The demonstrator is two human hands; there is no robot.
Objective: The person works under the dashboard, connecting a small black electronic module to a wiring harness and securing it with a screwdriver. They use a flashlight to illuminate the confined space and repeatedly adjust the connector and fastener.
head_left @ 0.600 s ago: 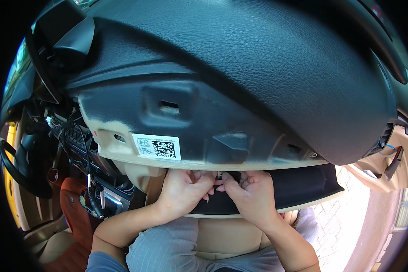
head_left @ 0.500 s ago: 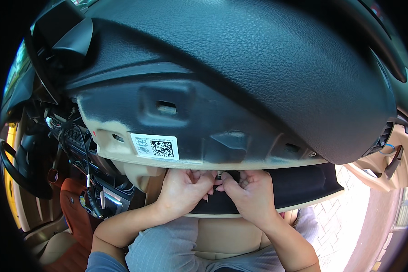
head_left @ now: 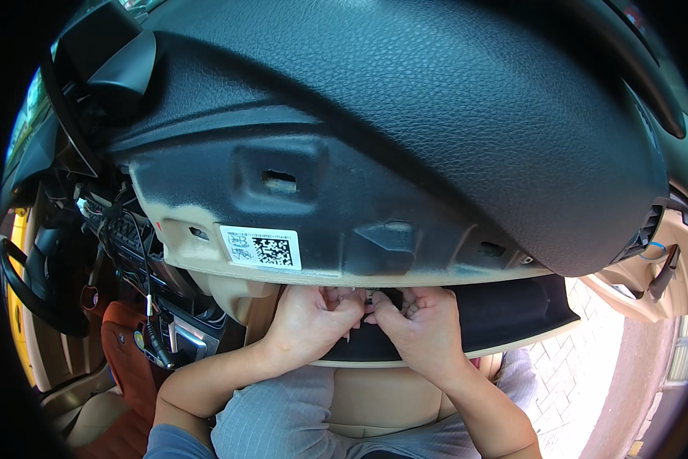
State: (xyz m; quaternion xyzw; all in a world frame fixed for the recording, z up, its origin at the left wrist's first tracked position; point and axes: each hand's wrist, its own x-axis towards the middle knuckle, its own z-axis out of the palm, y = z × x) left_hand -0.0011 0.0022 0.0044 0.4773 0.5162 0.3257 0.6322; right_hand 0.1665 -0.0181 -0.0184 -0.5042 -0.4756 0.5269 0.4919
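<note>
Both of my hands are bent inward under the lower edge of the black dashboard [head_left: 443,99], above the open glove box [head_left: 505,314] with its dark lining. My left hand [head_left: 313,317] has its fingers curled and thumb pressed in. Close beside it, my right hand [head_left: 424,321] pinches with thumb and fingers. Between the two thumbs a small light-coloured fitting [head_left: 370,295] shows only in part. My fingers and the panel edge cover the rest, so its kind cannot be made out.
A white label [head_left: 260,248] sticks to the bare panel face above my hands. To the left, loose cables [head_left: 151,317] hang by the opened centre console near an orange-brown seat [head_left: 126,352]. The beige door [head_left: 658,283] stands open on the right.
My thumbs have shifted very slightly around the small fitting. Arms, glove box and dashboard look the same.
</note>
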